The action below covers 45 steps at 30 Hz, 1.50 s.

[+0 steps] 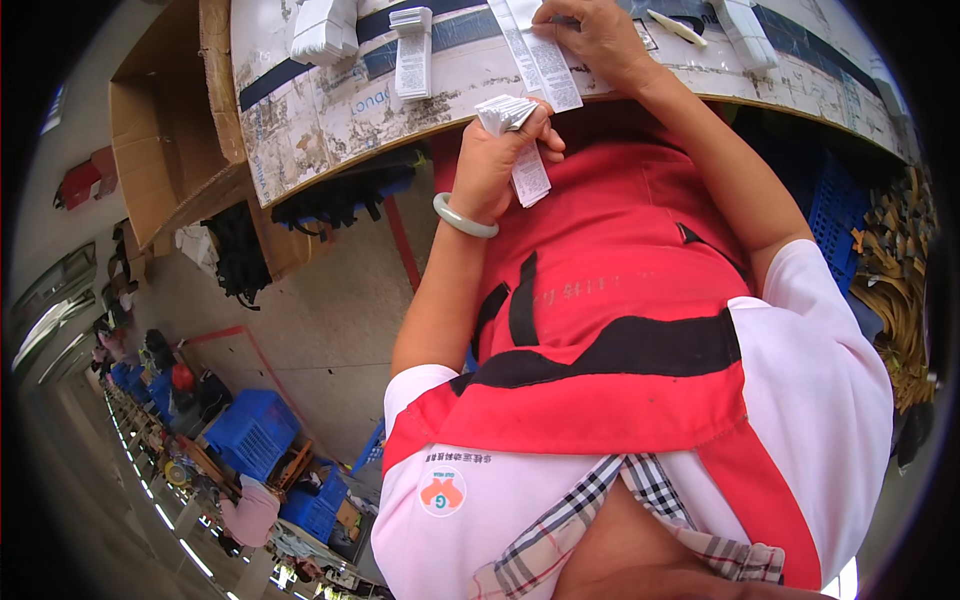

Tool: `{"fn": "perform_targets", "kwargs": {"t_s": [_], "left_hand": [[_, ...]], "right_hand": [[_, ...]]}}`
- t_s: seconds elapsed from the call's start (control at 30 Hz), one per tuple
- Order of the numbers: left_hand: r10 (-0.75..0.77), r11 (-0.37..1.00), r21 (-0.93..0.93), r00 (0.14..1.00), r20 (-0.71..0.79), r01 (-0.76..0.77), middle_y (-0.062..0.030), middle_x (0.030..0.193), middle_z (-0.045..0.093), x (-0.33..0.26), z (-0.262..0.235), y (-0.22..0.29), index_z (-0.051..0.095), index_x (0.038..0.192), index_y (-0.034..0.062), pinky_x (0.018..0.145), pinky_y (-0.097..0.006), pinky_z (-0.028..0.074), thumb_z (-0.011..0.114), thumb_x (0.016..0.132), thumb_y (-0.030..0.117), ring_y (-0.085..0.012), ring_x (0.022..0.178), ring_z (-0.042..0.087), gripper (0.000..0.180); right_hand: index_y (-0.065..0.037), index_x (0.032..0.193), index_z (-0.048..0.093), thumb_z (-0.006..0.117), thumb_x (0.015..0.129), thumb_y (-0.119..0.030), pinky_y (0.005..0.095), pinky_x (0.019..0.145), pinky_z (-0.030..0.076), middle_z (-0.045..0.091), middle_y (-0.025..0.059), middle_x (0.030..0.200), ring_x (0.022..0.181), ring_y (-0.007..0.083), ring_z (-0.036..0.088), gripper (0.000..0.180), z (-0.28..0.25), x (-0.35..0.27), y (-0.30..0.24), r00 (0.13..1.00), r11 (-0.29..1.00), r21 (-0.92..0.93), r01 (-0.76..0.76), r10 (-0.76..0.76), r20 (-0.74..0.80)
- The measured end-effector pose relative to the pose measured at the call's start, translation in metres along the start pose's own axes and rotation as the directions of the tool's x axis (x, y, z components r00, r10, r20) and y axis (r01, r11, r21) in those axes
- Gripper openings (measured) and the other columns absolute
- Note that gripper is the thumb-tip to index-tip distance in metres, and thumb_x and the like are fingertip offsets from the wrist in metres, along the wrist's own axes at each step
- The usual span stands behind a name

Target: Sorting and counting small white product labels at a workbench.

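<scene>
My left hand (500, 160), with a pale bangle at its wrist, is closed round a bundle of white printed labels (531, 182). The bundle's folded ends fan out above the fist, just off the table's near edge. My right hand (598, 38) reaches onto the worktable (330, 130), its fingers bent down on a long white label strip (552, 72). Whether they pinch the strip or only press on it is hard to see. Another strip (515, 42) lies alongside, to the left.
Folded label stacks (413, 55) and a thicker white bundle (325, 30) stand to the left. At right are a white pointed tool (677, 27) and another label bundle (745, 35). An open cardboard box (175, 130) adjoins the table's left side. Blue crates (252, 432) stand farther off.
</scene>
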<state>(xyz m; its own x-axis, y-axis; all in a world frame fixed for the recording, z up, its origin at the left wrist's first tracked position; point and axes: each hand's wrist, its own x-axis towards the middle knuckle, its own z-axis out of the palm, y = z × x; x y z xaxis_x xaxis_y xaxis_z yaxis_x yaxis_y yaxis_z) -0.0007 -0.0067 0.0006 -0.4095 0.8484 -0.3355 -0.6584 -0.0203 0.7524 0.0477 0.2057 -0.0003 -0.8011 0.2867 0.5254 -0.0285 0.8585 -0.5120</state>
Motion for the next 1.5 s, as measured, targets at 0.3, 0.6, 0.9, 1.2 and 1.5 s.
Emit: {"fn": "perform_targets", "kwargs": {"t_s": [0.3, 0.6, 0.9, 1.2, 1.5], "left_hand": [[0.649, 0.614, 0.614, 0.76, -0.035, -0.496, -0.0037, 0.08, 0.066, 0.018, -0.007, 0.013, 0.066, 0.105, 0.0004, 0.063, -0.024, 0.049, 0.074, 0.08, 0.003, -0.0109, 0.07, 0.061, 0.026], [0.645, 0.581, 0.601, 0.761, 0.073, -0.55, -0.0036, 0.096, 0.067, 0.01, -0.01, 0.016, 0.069, 0.102, -0.0008, 0.062, -0.019, 0.048, 0.056, 0.075, -0.017, -0.0067, 0.078, 0.061, 0.035], [0.202, 0.917, 0.355, 0.979, -0.022, -0.181, -0.0043, 0.08, 0.068, 0.015, 0.002, 0.006, 0.07, 0.102, -0.0009, 0.053, -0.019, 0.044, 0.069, 0.083, 0.001, -0.0065, 0.059, 0.056, 0.02], [0.175, 0.918, 0.378, 0.978, -0.118, -0.119, -0.0031, 0.08, 0.068, 0.007, -0.01, -0.001, 0.071, 0.096, 0.0014, 0.052, -0.02, 0.045, 0.057, 0.08, -0.005, -0.0069, 0.06, 0.057, 0.022], [0.337, 0.845, 0.458, 0.94, -0.056, -0.276, -0.004, 0.082, 0.069, 0.009, -0.012, 0.007, 0.07, 0.1, 0.0006, 0.048, -0.018, 0.04, 0.062, 0.083, -0.003, -0.005, 0.057, 0.055, 0.02]], "right_hand": [[-0.004, 0.085, 0.064, 0.069, 0.082, -0.008, 0.0325, 0.066, 0.047, 0.059, 0.0098, 0.083, 0.074, 0.0235, 0.059, 0.007, -0.021, -0.007, -0.043, 0.969, 0.918, 0.331, -0.217, 0.16, 0.189], [-0.001, 0.089, 0.063, 0.067, 0.086, -0.005, 0.0279, 0.065, 0.046, 0.058, 0.0077, 0.083, 0.073, 0.0173, 0.057, 0.007, -0.04, -0.011, -0.061, 0.946, 0.839, 0.468, -0.278, 0.156, 0.283], [-0.003, 0.09, 0.063, 0.068, 0.079, 0.003, 0.0305, 0.066, 0.049, 0.058, 0.0103, 0.085, 0.074, 0.0245, 0.061, 0.013, -0.015, -0.004, -0.029, 0.996, 0.961, 0.275, -0.027, 0.05, -0.077], [-0.001, 0.085, 0.066, 0.067, 0.082, -0.005, 0.0296, 0.064, 0.047, 0.057, 0.0085, 0.082, 0.072, 0.0188, 0.059, 0.005, 0.002, -0.013, -0.014, 0.945, 0.856, 0.4, -0.327, 0.294, 0.142], [0.002, 0.086, 0.065, 0.063, 0.084, -0.002, 0.029, 0.063, 0.047, 0.056, 0.0075, 0.083, 0.072, 0.0158, 0.058, 0.005, -0.003, -0.012, -0.012, 0.916, 0.82, 0.408, -0.401, 0.346, 0.204]]}}
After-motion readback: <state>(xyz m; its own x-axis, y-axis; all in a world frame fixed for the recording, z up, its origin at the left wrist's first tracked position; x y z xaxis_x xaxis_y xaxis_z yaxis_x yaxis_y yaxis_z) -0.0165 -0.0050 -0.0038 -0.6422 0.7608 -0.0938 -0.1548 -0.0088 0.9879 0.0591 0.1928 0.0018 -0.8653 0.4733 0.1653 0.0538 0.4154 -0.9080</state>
